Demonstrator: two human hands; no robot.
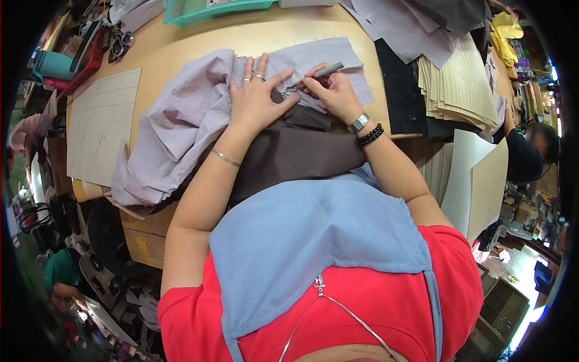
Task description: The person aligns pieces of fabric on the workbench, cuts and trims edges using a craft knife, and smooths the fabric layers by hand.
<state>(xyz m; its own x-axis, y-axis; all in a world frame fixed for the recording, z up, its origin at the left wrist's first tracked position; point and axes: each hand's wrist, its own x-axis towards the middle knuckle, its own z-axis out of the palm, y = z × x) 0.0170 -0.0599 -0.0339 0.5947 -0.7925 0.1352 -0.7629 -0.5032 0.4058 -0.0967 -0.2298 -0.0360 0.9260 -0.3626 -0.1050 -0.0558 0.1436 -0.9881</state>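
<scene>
Lilac cloth (187, 111), left hand (256, 99) atop, right hand (335, 93) (pen (329, 69) gripped)

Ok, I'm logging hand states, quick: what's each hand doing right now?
Left hand: open and spread, resting on the lilac cloth.
Right hand: closed, holding a grey pen-like tool.

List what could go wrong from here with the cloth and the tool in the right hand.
1. The pale cloth is creased and bunched beside the left hand, so it might shift.
2. The pen-like tool in the right hand is close to the left hand; a slip could catch a finger.
3. The dark brown cloth extends toward the apron and may tug if the person moves.
</scene>
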